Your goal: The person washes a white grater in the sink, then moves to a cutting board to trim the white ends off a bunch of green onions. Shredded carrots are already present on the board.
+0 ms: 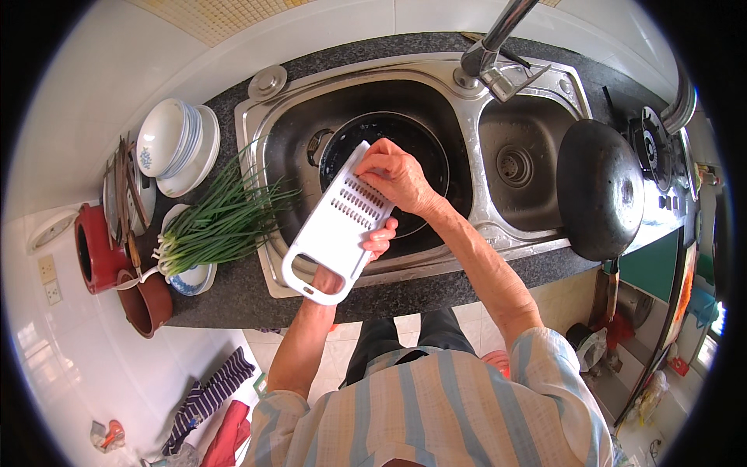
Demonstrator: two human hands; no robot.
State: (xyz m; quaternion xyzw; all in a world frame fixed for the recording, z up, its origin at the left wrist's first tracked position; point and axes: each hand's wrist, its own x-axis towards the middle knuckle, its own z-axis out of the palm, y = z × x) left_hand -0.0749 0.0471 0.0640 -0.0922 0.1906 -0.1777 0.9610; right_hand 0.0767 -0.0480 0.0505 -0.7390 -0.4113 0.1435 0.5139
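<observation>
My left hand [381, 238] grips a white plastic hand grater [335, 239] from beneath, with fingertips curled over its right edge. The grater is tilted above the left basin, and its handle loop points towards me. Several rows of metal-edged slots [357, 203] cross its upper half. My right hand [394, 175] rests at the far end of the grater, thumb and fingers bunched against the face; whether anything small is between them is hidden. Below the grater, a black pot [429, 137] with a side handle stands in the left basin, partly covered by my hands.
Green onions [224, 222] lie left of the double steel sink [473, 175], their tips over its rim. Stacked bowls [169, 137] stand behind them. The faucet [487, 58] rises at the back. A dark wok [601, 190] leans beside the right basin, near a gas burner [653, 146].
</observation>
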